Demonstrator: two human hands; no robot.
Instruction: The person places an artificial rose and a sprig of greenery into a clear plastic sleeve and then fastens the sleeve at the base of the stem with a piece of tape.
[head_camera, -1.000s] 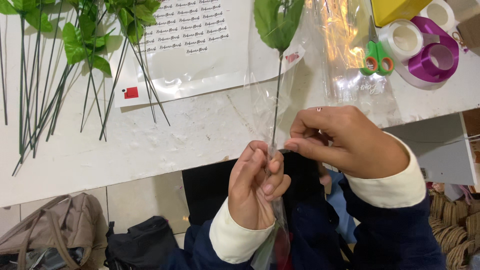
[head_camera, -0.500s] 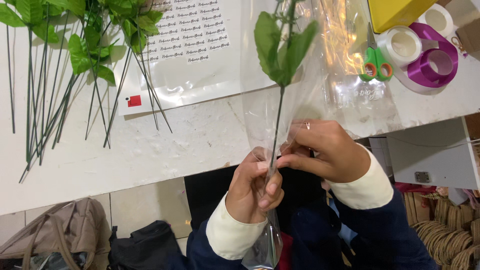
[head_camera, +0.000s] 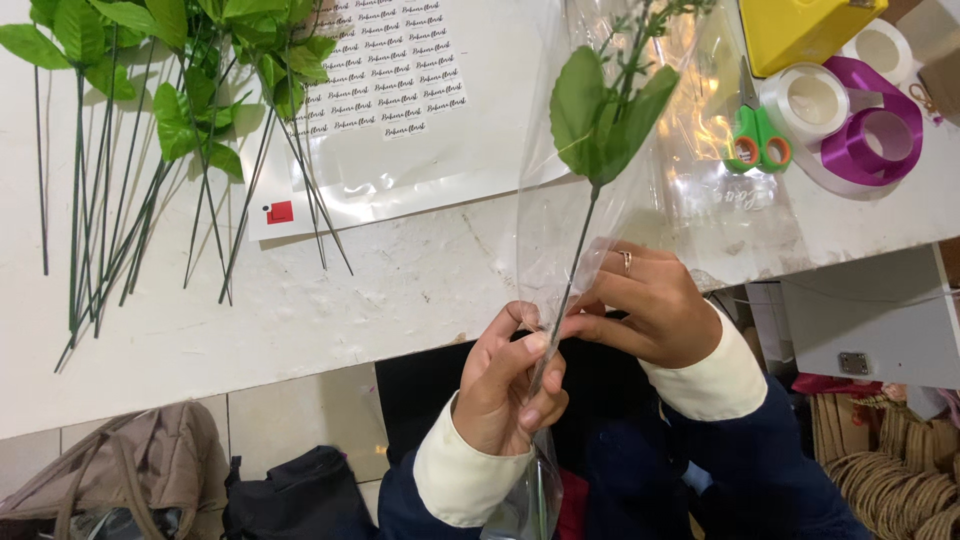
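An artificial flower stem with green leaves stands nearly upright inside a clear plastic sleeve. My left hand is closed around the lower stem and the sleeve, below the table edge. Just right of it, my right hand, with a ring on one finger, pinches the stem and sleeve a little higher. The sleeve's bottom end hangs past my left wrist.
Several green wire stems with leaves lie on the white table at left, beside a sticker sheet. Green-handled scissors, purple ribbon, white tape and a yellow box sit at right. Bags lie on the floor.
Both hands have raised the stem and sleeve, so the leaves now stand higher over the table. My grip stays on the stem.
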